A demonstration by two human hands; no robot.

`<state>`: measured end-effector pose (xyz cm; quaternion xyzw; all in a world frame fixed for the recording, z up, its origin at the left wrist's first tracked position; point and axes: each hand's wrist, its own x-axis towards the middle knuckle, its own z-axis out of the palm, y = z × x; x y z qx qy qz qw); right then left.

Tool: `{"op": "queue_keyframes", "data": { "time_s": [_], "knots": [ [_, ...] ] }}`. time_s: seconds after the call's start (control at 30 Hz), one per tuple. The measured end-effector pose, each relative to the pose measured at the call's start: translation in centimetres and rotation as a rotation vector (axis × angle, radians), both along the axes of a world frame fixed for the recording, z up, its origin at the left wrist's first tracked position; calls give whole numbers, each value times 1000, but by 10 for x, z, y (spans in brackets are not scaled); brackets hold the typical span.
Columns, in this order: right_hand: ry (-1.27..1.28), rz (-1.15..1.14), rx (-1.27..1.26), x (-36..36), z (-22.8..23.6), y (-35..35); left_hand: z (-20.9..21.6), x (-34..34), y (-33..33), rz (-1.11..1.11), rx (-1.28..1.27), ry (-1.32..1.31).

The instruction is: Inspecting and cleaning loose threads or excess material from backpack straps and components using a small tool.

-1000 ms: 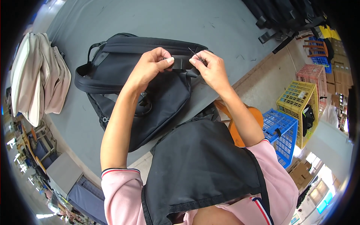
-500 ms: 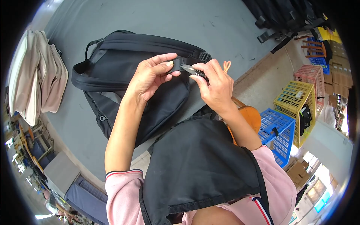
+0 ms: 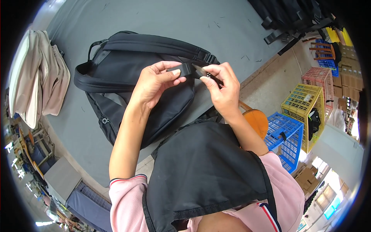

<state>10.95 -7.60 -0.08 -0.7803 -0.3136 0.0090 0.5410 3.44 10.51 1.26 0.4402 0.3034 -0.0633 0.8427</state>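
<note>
A black backpack (image 3: 154,92) lies on the grey-covered table with its shoulder straps facing up. Above it, my left hand (image 3: 156,81) pinches the end of a black webbing strap (image 3: 187,69) between thumb and fingers. My right hand (image 3: 223,85) is closed round a small pair of thread snips (image 3: 208,74). The blades of the snips point left toward the strap, close beside it; whether they touch it I cannot tell. The far end of the strap is hard to pick out against the black bag.
Beige fabric pieces (image 3: 38,77) hang over the table's left side. Dark bags with straps (image 3: 290,19) lie at the far right corner. Short thread scraps dot the grey tabletop (image 3: 185,19). Right of the table stand a wooden stool (image 3: 256,123), a blue crate (image 3: 284,131) and a yellow crate (image 3: 303,101).
The snips have drawn slightly right, away from my left fingers, and their blades now angle more downward to the right. More of the strap shows beyond my left fingertips.
</note>
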Motion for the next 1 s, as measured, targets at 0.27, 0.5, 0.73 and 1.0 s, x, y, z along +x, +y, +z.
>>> {"op": "queue_keyframes", "data": {
  "time_s": [0.27, 0.5, 0.73, 1.0],
  "knots": [
    [951, 254, 55, -6, 16, 11, -4, -32, -42, 181, 987, -263],
    [770, 166, 62, -13, 8, 10, 0, -50, -43, 281, 89, -194],
    [269, 114, -46, -19, 21, 6, -3, -43, -48, 291, 44, -130],
    [-275, 88, -315, -18, 25, -13, 3, -36, -51, 249, 82, -134]
  ]
}}
